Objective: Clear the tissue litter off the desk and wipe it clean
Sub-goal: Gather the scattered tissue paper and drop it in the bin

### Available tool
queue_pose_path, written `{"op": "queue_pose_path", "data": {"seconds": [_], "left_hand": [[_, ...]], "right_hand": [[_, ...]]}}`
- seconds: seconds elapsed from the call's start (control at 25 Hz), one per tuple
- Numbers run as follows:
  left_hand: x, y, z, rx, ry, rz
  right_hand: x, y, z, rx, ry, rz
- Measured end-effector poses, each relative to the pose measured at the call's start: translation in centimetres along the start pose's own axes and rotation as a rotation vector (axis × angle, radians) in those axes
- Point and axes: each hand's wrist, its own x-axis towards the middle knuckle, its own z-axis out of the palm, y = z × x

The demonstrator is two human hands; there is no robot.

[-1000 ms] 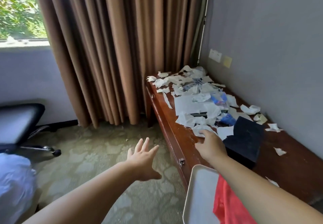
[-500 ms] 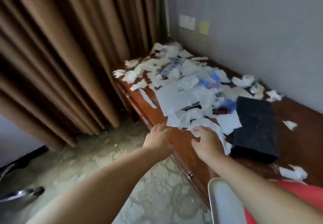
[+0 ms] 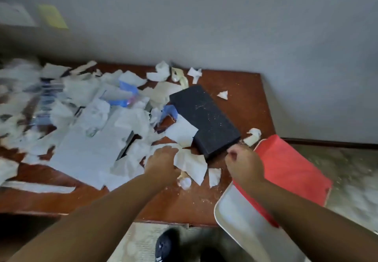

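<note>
soft daylight, motion-blurred left edge

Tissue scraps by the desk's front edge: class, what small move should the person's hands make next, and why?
Probably close the left hand on the tissue scraps it rests on and carry them to the white tray, whose near part is bare. Those scraps lie nearest, and the red cloth on the tray cannot wipe the desk while litter covers it.
</note>
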Motion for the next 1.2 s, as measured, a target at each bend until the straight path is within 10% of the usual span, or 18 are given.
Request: {"op": "queue_pose_path", "data": {"seconds": [0.24,0.8,1.2], "left_hand": [[1.7,-3.6,-0.2,0.09,-0.156,0.075],[4.9,-3.7,1.1,0.078,-0.082,-0.077],[4.9,-3.5,-2.2,-0.045,-0.044,-0.058]], "right_hand": [[3.8,3.4,-2.8,0.008,0.055,0.393],[12.5,5.3,0.0,-0.488,-0.307,0.176],[1.5,0.6,1.2,0.145,-0.394,0.288]]}}
